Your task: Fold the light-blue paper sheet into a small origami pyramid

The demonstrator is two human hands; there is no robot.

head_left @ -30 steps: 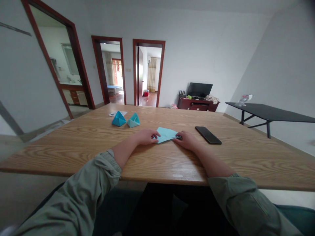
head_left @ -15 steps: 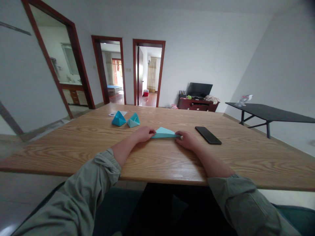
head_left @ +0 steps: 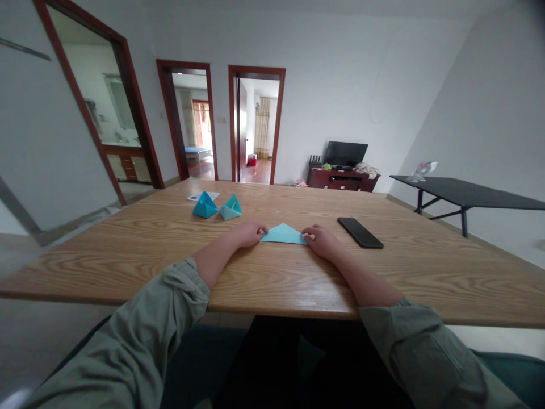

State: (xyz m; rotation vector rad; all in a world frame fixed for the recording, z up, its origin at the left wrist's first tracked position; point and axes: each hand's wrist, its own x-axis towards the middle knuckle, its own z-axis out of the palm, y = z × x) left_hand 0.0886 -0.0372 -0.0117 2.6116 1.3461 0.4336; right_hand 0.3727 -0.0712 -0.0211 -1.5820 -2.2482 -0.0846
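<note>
Two folded pieces [head_left: 205, 205]: left of the paper triangle [head_left: 283, 234]. Left hand [head_left: 250, 233]: fingers curled, gripping its left corner. Paper triangle: on tabletop [head_left: 276, 275]. Right hand [head_left: 322, 240]: fingers partly curled, gripping its right corner. Phone [head_left: 360, 233]: right of the paper triangle.

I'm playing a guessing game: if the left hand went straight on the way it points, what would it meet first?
Probably the flat blue paper: the left hand is at its left end.
</note>
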